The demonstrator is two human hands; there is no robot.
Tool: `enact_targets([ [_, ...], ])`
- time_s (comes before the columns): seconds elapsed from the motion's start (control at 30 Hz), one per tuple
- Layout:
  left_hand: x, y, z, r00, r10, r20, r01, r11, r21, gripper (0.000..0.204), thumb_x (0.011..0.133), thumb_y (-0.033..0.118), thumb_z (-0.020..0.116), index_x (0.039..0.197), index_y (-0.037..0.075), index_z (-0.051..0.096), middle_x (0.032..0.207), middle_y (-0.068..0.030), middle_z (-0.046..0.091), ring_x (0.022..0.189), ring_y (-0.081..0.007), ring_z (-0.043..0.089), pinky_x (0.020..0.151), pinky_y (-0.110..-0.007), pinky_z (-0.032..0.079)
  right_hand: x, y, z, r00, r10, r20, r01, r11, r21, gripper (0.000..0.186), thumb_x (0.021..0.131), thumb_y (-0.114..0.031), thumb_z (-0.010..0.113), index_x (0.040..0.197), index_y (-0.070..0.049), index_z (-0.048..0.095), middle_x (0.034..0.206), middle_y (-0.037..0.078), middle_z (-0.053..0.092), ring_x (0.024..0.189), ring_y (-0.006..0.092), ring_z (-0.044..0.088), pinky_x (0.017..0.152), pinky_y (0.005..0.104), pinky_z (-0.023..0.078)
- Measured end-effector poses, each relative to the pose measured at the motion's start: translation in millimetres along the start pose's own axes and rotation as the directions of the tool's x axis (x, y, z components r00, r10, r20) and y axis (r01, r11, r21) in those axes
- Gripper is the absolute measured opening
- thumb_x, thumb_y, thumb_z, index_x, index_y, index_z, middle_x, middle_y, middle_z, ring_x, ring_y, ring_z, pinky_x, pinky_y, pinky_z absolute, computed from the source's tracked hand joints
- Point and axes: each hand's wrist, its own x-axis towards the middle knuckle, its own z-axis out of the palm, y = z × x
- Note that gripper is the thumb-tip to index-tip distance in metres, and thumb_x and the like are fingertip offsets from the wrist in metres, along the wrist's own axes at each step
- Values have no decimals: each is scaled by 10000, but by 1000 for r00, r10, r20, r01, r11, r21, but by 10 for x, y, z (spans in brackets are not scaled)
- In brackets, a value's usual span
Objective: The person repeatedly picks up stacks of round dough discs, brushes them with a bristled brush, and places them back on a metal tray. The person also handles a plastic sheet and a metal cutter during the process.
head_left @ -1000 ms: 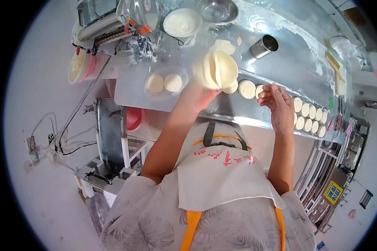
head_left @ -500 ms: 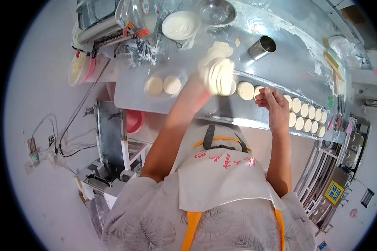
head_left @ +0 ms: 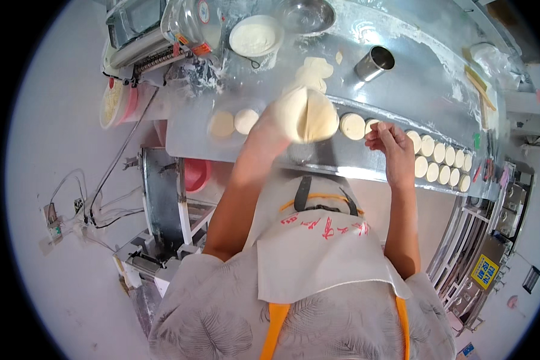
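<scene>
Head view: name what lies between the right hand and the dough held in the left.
In the head view, a thick dough round lies between them, and a second round shows, partly hidden by the right hand.

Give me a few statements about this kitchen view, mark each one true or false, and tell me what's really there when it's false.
1. The white bowl has white powder in it. True.
2. The left hand holds thin pale rounds. True.
3. The right hand is dipped in the white bowl. False: the right hand is well to the right of that bowl, nearer the person.
4. The metal cylinder is left of the white bowl. False: the metal cylinder is right of it.
5. The small discs at the far right form a single row. False: the small discs form two rows.
6. The apron has orange straps. True.
</scene>
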Motion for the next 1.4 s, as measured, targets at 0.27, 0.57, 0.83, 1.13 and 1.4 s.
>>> enact_targets([
  [0.27,-25,45,65,991,-8,-131,53,935,349,521,1035,200,665,1493,-21,551,1417,-132,666,1290,-255,655,1105,-415,530,9,-12,58,1000,-17,5,17,996,-93,343,1111,-284,620,1120,44,721,931,110,756,838,176,713,793,315,562],
  [0.57,-125,135,183,992,110,63,-113,992,49,475,1062,186,674,1483,-2,565,1371,-62,674,1207,-160,671,1033,-343,558,63,-113,181,998,-39,42,43,996,-82,335,1110,-279,622,1115,40,723,933,110,758,848,171,714,810,315,567],
  [0.83,-93,26,157,999,-49,16,51,989,-136,403,1067,185,662,1414,-10,597,1339,-58,656,1207,-145,658,1004,-337,560,58,-263,252,996,-68,54,72,994,-87,311,1106,-247,632,1161,46,719,1002,123,765,898,183,721,857,334,577],
  [1.13,-190,248,495,989,147,-2,-139,940,310,451,992,175,709,1386,-23,615,1308,-98,691,1172,-199,691,1021,-352,552,-369,-531,1074,568,-640,518,799,276,-534,601,1053,-226,662,1581,-9,472,1670,202,434,1591,426,327,1276,518,322],
  [1.4,-265,288,467,937,-27,-347,147,935,322,403,975,184,719,1307,-37,664,1235,-81,711,1063,-142,689,987,-314,546,-417,-570,804,797,-556,236,602,761,-242,331,1118,-228,577,1317,15,682,1196,147,753,1106,284,704,1026,384,533],
])
